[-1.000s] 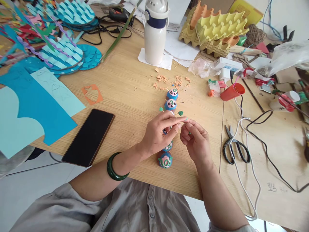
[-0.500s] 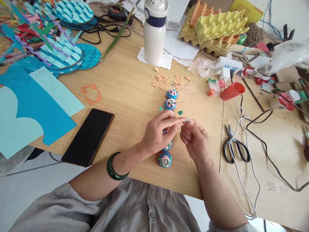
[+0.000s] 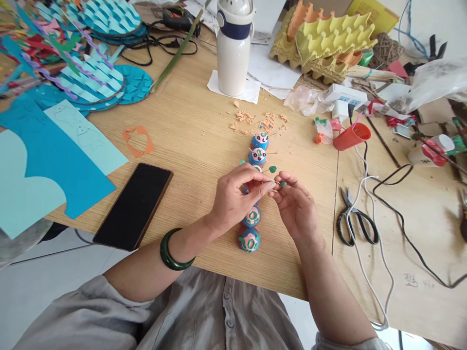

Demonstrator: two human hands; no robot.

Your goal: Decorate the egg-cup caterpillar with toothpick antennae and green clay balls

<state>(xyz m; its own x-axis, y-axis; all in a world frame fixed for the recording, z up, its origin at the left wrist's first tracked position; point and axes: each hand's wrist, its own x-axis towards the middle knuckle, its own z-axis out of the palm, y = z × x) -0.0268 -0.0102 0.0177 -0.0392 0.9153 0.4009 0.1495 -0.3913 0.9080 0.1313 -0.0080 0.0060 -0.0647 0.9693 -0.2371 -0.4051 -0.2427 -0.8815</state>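
My left hand [image 3: 237, 194], with a dark green bangle [image 3: 171, 250] on its wrist, pinches what looks like a thin stick, mostly hidden by the fingertips. At the stick's right end is a small green clay piece [image 3: 282, 184], held in the curled fingers of my right hand [image 3: 297, 204]. Beneath the hands runs a row of blue clay balls with pink and green decoration, among them the nearest ball [image 3: 249, 239] and the farthest ball [image 3: 260, 140]. A green leaf-shaped tip [image 3: 272, 169] on a thin stick juts from a middle ball, partly covered by my left hand.
A black phone [image 3: 133, 206] lies left, near blue paper [image 3: 73, 165]. Scissors [image 3: 355, 218] and a white cable [image 3: 359, 262] are on the right, below a red cup [image 3: 351, 136]. A white bottle [image 3: 234, 53] stands behind orange scraps [image 3: 268, 121].
My left index finger has drawn back from pointing outward into a pinch. My right fingers have opened a little, and the green piece now shows as a rounder lump between the hands.
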